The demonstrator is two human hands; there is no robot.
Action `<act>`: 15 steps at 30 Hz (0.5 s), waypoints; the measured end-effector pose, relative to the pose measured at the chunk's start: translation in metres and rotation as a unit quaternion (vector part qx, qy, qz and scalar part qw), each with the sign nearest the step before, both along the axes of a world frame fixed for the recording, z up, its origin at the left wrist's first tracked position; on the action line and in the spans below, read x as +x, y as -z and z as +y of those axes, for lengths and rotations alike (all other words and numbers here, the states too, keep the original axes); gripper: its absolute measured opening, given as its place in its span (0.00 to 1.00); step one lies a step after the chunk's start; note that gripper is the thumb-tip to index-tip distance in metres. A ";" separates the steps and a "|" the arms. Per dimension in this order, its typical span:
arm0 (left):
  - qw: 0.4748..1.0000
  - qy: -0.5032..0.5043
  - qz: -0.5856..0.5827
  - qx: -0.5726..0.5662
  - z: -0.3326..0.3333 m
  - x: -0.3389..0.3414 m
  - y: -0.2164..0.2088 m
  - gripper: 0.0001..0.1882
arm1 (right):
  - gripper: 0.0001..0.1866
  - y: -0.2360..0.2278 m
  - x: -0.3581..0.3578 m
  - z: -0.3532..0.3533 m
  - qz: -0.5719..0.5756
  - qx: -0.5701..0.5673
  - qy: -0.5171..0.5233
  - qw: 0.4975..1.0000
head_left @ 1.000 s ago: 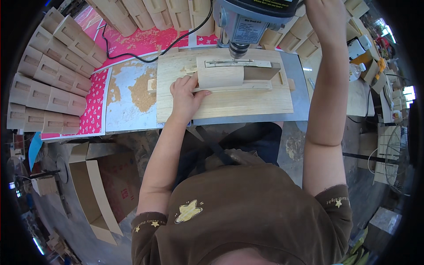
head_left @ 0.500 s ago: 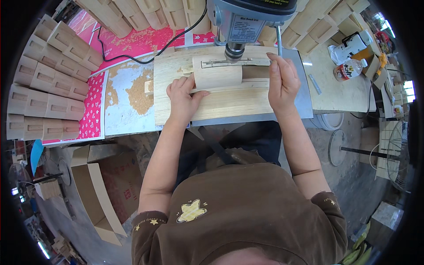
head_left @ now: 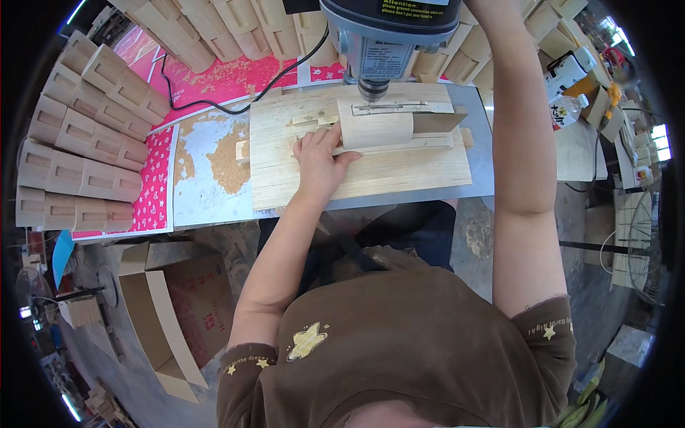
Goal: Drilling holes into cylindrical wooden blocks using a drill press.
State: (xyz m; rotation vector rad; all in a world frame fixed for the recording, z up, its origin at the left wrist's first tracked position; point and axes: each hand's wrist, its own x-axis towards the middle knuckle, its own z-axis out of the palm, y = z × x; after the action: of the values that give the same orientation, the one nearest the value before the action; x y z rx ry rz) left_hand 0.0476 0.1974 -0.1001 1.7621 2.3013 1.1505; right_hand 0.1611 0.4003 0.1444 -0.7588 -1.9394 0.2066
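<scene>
My left hand (head_left: 320,165) grips the left end of a pale, curved wooden block (head_left: 374,130), fingers bent at its edge and thumb along its front side. A long slotted strip (head_left: 403,109) lies across the block's top. Block and strip sit on a flat wooden board (head_left: 392,175). Just above the strip's left part hangs the chuck (head_left: 373,89) of a grey-blue bench drill (head_left: 389,53); whether a bit touches the wood is hidden. My right arm reaches up past the drill's right side. Only part of my right hand (head_left: 492,7) shows at the top edge, its fingers out of sight.
Rows of slotted wooden blocks (head_left: 93,139) stand at the left and back. A black cable (head_left: 242,108) crosses the pink sheet. Sawdust (head_left: 227,165) lies left of the board. At the right are bottles (head_left: 567,110); a cardboard box (head_left: 175,307) sits on the floor lower left.
My right hand has left the drill's lever area and risen to the top edge. The wooden block, with my left hand on it, has shifted right relative to the chuck.
</scene>
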 end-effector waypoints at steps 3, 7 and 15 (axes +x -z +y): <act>1.000 0.002 -0.023 -0.006 -0.002 0.000 0.000 0.32 | 0.19 0.002 0.014 -0.018 0.015 0.052 -0.043 0.998; 0.999 -0.021 -0.025 0.008 -0.011 -0.005 0.005 0.32 | 0.13 0.029 0.050 -0.070 -0.002 -0.037 -0.041 0.998; 1.000 -0.005 -0.023 0.018 -0.002 0.001 0.001 0.31 | 0.02 0.160 0.057 -0.099 0.080 0.028 -0.093 0.992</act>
State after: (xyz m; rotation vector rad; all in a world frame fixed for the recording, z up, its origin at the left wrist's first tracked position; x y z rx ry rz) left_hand 0.0485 0.1952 -0.1007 1.7200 2.2797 1.2276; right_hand 0.2177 0.3009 -0.0156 -0.5082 -1.8540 0.3152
